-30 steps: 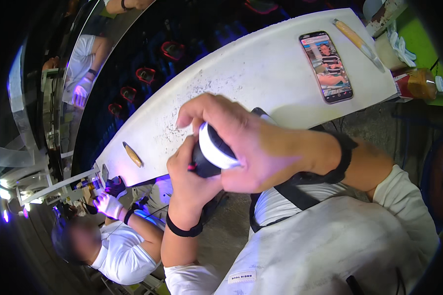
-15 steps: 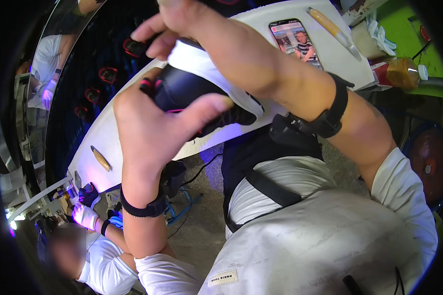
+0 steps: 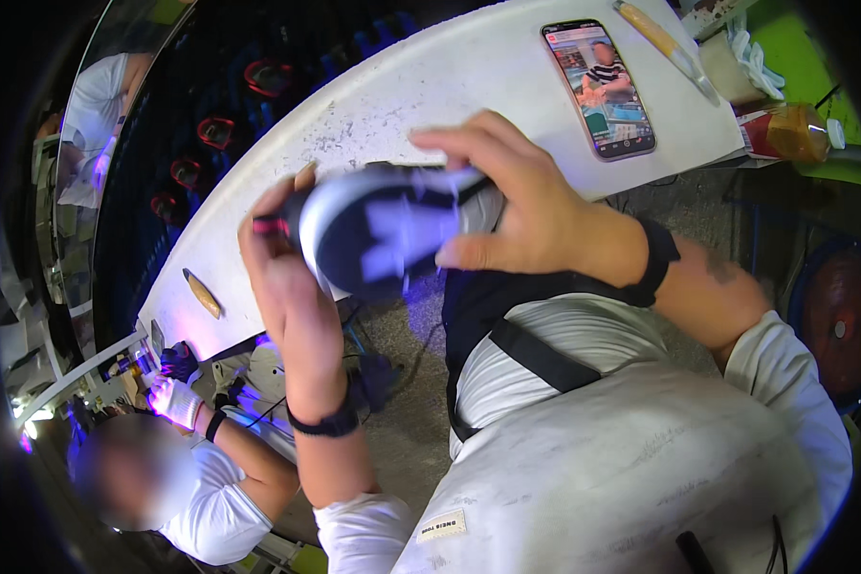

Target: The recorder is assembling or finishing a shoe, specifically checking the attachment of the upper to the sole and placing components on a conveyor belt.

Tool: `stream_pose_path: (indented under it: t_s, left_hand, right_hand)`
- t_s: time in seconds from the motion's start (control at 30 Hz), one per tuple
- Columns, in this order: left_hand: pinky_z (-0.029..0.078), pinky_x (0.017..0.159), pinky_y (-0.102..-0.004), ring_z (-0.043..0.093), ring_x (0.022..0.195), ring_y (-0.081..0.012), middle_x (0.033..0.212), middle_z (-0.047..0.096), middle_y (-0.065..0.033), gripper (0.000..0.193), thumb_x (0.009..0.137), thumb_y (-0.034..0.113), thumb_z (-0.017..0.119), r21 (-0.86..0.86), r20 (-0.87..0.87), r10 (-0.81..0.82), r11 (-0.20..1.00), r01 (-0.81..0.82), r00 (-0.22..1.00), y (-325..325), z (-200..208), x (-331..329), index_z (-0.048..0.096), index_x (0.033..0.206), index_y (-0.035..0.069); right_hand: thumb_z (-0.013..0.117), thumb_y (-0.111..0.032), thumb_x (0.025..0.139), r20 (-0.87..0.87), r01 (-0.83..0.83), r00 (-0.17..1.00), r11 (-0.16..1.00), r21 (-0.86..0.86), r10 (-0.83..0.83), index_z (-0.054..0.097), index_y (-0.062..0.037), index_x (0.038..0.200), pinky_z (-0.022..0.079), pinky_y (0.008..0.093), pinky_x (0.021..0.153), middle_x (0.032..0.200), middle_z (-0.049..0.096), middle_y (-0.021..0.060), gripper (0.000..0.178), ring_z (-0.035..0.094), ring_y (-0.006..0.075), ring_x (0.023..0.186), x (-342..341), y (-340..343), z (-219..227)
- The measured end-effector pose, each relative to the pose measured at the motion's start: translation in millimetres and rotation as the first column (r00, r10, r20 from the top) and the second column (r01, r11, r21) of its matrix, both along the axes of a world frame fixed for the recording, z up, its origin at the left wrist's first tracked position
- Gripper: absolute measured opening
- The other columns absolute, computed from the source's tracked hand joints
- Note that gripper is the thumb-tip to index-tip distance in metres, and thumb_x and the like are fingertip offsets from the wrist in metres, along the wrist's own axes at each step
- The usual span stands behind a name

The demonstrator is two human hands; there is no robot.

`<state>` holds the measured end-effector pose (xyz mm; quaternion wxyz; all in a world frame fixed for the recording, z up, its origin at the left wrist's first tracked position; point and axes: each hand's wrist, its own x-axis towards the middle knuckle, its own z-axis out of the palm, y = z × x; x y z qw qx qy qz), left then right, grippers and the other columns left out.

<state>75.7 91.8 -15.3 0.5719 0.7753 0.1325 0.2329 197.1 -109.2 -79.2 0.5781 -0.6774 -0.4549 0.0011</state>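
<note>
Between my two hands is a black shoe (image 3: 354, 244) with a white sole edge, held above the near edge of the white table (image 3: 383, 86). Its underside, dark with pale patches, faces me and is a little blurred. My left hand (image 3: 287, 258) grips the end at the left, where a bit of red or pink shows by the fingers. Around the other end closes my right hand (image 3: 521, 206), thumb on the sole and fingers over the far side.
A lit phone (image 3: 600, 91) and a wooden-handled tool (image 3: 665, 48) lie on the table's right; another small wooden-handled tool (image 3: 202, 294) lies left. A bottle of amber liquid (image 3: 789, 132) is at the right. Shoes (image 3: 218, 132) line the dark area beyond. A gloved co-worker (image 3: 225, 497) sits lower left.
The shoe has turned so that its sole now faces me. My right hand has come down from above it to grip its right end. My left hand has shifted slightly right.
</note>
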Motion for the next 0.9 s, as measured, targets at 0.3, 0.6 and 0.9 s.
stream_pose_path:
  t_s: [0.3,0.6,0.9]
  left_hand:
    - [0.04,0.112,-0.0451,0.05,0.133,-0.0345,0.145,0.045,-0.0254,0.085,0.065,0.046,0.093,0.355,-0.195,-0.004,0.932,0.075,0.981,-22,9,-72,0.055,0.127,0.002]
    - [0.035,0.112,-0.0394,0.053,0.126,-0.0269,0.139,0.055,-0.0207,0.037,0.079,0.019,0.076,0.036,-0.228,0.147,0.989,-0.142,0.962,-14,-2,-70,0.06,0.107,0.002]
    - [0.062,0.083,-0.0383,0.063,0.096,-0.0155,0.119,0.065,-0.0152,0.046,0.101,0.022,0.064,-0.464,-0.138,-0.07,0.886,-0.002,0.988,94,-4,13,0.048,0.139,0.002]
  right_hand:
    - [0.088,-0.041,0.07,0.114,-0.085,0.99,0.996,-0.034,0.088,0.064,-0.0049,0.134,0.052,0.041,0.092,0.121,0.064,0.0135,0.077,0.064,0.0331,0.107,-32,-4,-16]
    - [0.092,-0.035,0.061,0.011,-0.162,0.986,0.969,-0.186,0.167,0.064,-0.0095,0.134,0.05,0.0403,0.085,0.108,0.07,0.0104,0.083,0.066,0.0323,0.095,-21,-7,-28]
    - [0.081,-0.043,0.082,-0.702,-0.038,0.687,0.974,0.223,0.188,0.061,-0.0025,0.134,0.051,0.0378,0.102,0.119,0.069,0.0128,0.069,0.066,0.0237,0.11,87,-55,87]
